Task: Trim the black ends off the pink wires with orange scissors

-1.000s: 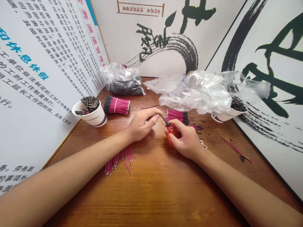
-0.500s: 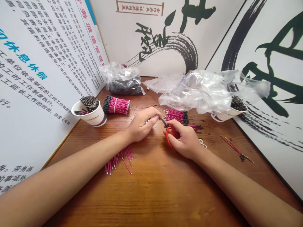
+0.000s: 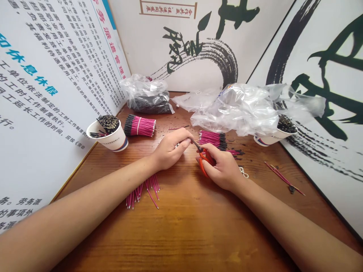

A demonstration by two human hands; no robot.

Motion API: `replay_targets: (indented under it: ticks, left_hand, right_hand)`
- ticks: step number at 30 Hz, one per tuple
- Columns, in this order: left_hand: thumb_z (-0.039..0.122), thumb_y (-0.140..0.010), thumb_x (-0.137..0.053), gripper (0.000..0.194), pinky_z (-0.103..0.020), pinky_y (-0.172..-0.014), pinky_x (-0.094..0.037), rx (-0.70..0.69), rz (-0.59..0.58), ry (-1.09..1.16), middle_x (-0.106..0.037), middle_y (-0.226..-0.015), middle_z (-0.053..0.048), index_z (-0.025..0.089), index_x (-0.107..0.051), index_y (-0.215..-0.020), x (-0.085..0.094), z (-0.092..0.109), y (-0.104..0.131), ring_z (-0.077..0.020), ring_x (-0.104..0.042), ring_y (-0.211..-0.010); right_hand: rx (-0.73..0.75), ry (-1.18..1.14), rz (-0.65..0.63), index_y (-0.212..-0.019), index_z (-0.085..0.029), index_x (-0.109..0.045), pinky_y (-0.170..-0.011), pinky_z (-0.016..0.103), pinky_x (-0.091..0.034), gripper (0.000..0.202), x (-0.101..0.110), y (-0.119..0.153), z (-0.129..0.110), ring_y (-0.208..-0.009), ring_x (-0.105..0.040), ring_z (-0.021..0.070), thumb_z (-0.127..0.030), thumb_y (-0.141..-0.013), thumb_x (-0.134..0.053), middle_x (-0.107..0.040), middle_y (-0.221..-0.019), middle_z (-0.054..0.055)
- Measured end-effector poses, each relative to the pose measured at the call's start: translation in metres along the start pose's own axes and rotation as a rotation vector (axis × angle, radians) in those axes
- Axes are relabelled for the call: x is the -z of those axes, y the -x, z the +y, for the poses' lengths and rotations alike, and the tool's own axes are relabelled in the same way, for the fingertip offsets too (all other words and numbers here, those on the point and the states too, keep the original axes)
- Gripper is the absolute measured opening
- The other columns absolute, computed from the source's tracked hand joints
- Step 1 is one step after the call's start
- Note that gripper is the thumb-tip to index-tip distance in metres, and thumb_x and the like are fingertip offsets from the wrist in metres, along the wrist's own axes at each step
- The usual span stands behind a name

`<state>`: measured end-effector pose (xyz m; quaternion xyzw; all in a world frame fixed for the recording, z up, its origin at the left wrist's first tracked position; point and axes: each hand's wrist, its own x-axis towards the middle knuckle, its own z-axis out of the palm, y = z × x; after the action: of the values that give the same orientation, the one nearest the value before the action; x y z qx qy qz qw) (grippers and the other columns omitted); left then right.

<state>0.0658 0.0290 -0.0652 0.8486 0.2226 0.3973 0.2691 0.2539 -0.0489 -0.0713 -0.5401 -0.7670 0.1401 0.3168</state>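
Note:
Orange-handled scissors (image 3: 206, 160) are held in my right hand (image 3: 224, 166), their blades pointing up and left to the fingertips of my left hand (image 3: 173, 148). My left hand is closed in a pinch; what it grips is mostly hidden, with only a small pale bit showing between the fingers. Loose pink wires (image 3: 153, 190) with silvery tips stick out from under my left forearm. Behind my right hand lies a pile of pink wires with black ends (image 3: 212, 139). A tied bundle of similar wires (image 3: 140, 125) rests behind my left hand.
A white paper cup (image 3: 113, 140) of black pieces stands at the left, another cup (image 3: 266, 139) at the right, partly under clear plastic bags (image 3: 241, 107). A bag with black contents (image 3: 150, 102) lies at the back. Separate wires (image 3: 283, 177) and a white string (image 3: 243, 172) lie rightward.

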Motion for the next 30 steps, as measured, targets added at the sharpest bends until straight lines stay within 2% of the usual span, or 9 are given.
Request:
replay_targets:
  ticks: [8,15,30]
  left_hand:
    - [0.024,-0.095,-0.039,0.025,-0.028,-0.072,-0.042,-0.005,-0.004,-0.005,-0.057,-0.077,-0.003,0.015,-0.059,-0.084,0.0005,-0.0004,-0.0001,-0.0138,-0.053,-0.074]
    - [0.026,-0.096,-0.039,0.026,-0.028,-0.071,-0.044,0.004,0.0,0.004,-0.059,-0.078,-0.003,0.015,-0.061,-0.085,-0.0009,-0.0021,0.0008,-0.0142,-0.054,-0.075]
    - [0.027,-0.096,-0.039,0.027,-0.028,-0.073,-0.044,0.003,-0.001,0.008,-0.059,-0.079,-0.003,0.016,-0.061,-0.085,-0.0012,-0.0035,0.0012,-0.0148,-0.055,-0.077]
  right_hand:
    - [-0.005,-0.006,-0.014,-0.099,-0.02,-0.058,-0.057,0.023,-0.035,0.015,0.0001,0.0005,0.001,-0.055,-0.051,0.0123,-0.024,-0.085,-0.052,-0.059,-0.066,-0.003]
    - [-0.01,-0.032,-0.024,-0.099,-0.02,-0.059,-0.056,0.022,-0.035,0.015,0.0,0.001,0.0019,-0.053,-0.048,0.0111,-0.024,-0.085,-0.053,-0.056,-0.063,-0.004]
    - [-0.013,-0.045,-0.031,-0.098,-0.02,-0.06,-0.059,0.023,-0.037,0.014,0.0012,0.0002,0.0023,-0.059,-0.052,0.0129,-0.026,-0.088,-0.052,-0.063,-0.07,-0.001]
